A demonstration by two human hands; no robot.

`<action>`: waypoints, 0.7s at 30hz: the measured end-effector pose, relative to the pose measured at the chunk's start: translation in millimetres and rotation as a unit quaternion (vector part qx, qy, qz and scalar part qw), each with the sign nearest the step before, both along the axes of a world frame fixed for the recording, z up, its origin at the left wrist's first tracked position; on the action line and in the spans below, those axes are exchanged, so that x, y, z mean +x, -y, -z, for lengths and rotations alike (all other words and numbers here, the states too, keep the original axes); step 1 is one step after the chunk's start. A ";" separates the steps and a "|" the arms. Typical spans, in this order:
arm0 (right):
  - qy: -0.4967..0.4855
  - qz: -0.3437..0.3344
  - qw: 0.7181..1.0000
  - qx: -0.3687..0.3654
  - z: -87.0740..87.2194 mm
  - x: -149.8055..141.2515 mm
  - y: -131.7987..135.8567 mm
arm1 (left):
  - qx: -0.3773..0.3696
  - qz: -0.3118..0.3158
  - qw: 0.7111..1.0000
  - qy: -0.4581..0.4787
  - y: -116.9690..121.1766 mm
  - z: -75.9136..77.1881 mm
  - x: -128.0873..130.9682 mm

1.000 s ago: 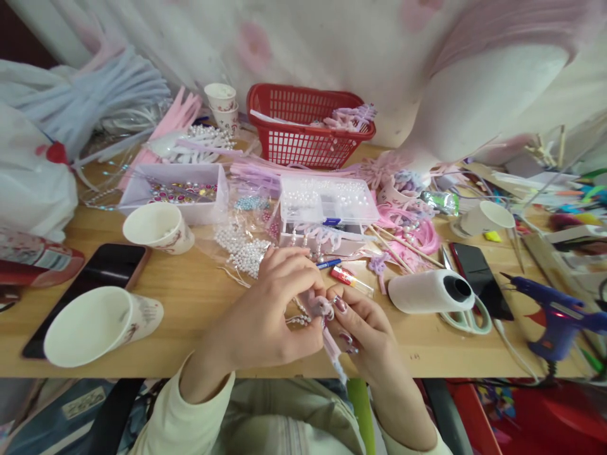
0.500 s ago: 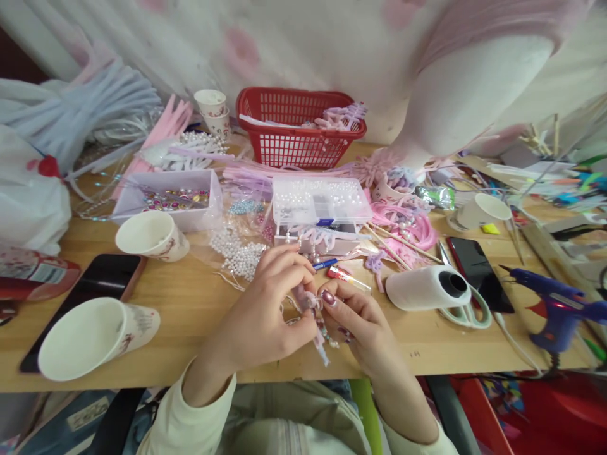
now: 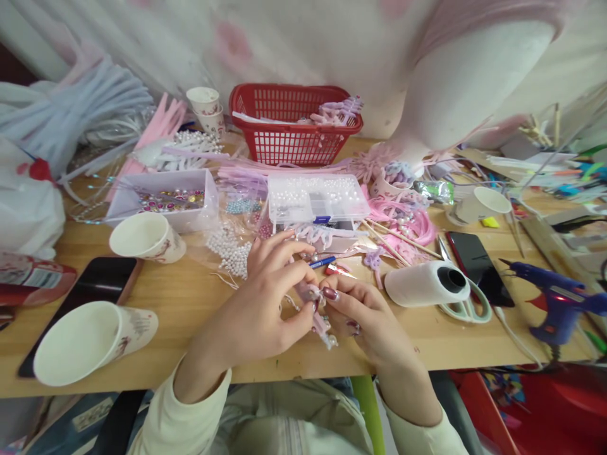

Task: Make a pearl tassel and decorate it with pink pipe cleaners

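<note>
My left hand [image 3: 258,309] and my right hand [image 3: 365,316] meet above the near edge of the wooden table [image 3: 190,297]. Both pinch a small pink pipe-cleaner piece with beads [image 3: 318,316] between their fingertips. The piece hangs down between the hands, with a pearl bead at its lower end. Loose white pearls [image 3: 230,249] lie just beyond my left hand. A clear bead box [image 3: 317,199] stands behind both hands.
Paper cups [image 3: 90,341] [image 3: 145,237] lie tipped at the left beside a black phone [image 3: 90,291]. A red basket [image 3: 291,126] stands at the back. A white roll [image 3: 422,284], scissors [image 3: 467,309], another phone [image 3: 477,265] and a blue glue gun [image 3: 552,303] lie at the right.
Both hands have stayed pinched on the pink piece and shifted slightly away from me. The piece has been turned and now hangs shorter between the fingers.
</note>
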State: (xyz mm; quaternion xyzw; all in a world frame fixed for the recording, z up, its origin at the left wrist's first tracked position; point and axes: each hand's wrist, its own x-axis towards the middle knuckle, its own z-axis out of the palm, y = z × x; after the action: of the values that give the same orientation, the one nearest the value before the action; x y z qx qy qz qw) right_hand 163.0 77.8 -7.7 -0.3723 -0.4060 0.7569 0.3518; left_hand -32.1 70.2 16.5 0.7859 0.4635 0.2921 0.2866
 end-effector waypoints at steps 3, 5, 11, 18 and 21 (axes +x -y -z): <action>-0.010 0.013 1.000 -0.009 -2.6 -2.5 -1.9 | 0.007 -0.032 0.997 0.068 4.0 1.9 0.5; -0.012 0.023 1.000 -0.017 -4.4 -3.9 -1.6 | 0.032 -0.062 0.991 0.110 8.0 2.1 2.0; -0.007 0.046 0.999 -0.011 -6.2 -7.2 1.4 | 0.130 -0.111 0.981 0.089 19.5 2.6 9.7; 0.027 0.078 0.996 0.021 -0.8 -11.8 6.7 | 0.144 -0.161 0.975 0.047 24.7 4.7 15.2; 0.042 0.101 0.993 0.043 1.3 -13.9 10.7 | 0.141 -0.185 0.972 0.039 29.7 5.6 20.2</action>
State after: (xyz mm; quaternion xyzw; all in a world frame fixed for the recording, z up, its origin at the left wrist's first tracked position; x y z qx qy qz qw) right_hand 149.1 67.0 -9.0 -0.4276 -0.4130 0.6826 0.4250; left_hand -11.8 40.5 10.8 0.7068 0.5438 0.4330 0.1314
